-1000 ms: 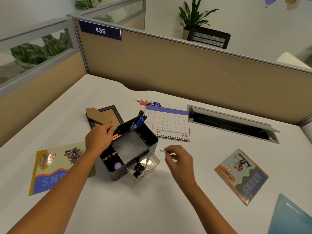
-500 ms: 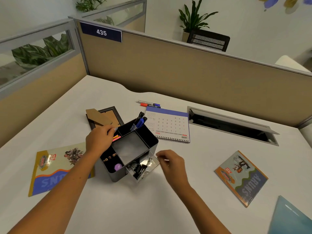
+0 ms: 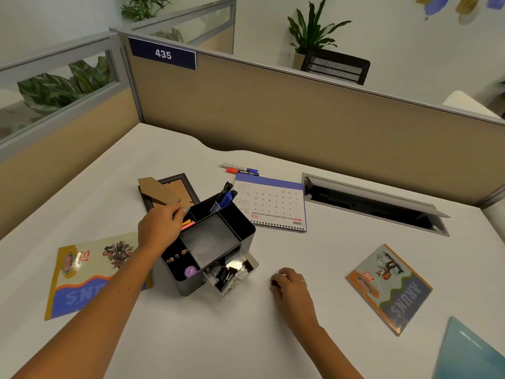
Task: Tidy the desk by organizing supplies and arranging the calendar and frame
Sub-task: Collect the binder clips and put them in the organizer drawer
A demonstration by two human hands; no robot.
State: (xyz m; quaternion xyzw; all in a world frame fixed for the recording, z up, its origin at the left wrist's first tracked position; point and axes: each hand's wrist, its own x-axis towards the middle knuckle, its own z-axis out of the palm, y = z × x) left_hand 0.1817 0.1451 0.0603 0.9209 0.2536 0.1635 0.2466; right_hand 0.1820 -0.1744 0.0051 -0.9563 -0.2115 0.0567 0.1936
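A black desk organizer (image 3: 237,228) stands mid-desk with blue markers (image 3: 224,199) upright in its back compartment. Its small clear drawer (image 3: 246,265) is pulled out and holds black binder clips (image 3: 225,276). My left hand (image 3: 161,228) grips the organizer's left rim. My right hand (image 3: 291,287) rests on the desk to the right of the drawer, fingers curled over a small dark object (image 3: 273,283) at its fingertips. A June calendar (image 3: 273,203) lies flat behind the organizer. A black picture frame (image 3: 179,191) lies face down to the back left, its cardboard stand up.
Loose pens (image 3: 240,169) lie beyond the calendar. Printed booklets lie at the left (image 3: 82,277) and right (image 3: 390,285), and a teal sheet (image 3: 470,351) at the bottom right. A cable hatch (image 3: 374,203) is open at the back right. Partition walls bound the desk.
My right hand, which pinched a thin silvery item, moved to the drawer, then dropped to the desk to its right. My left hand stayed on the organizer.
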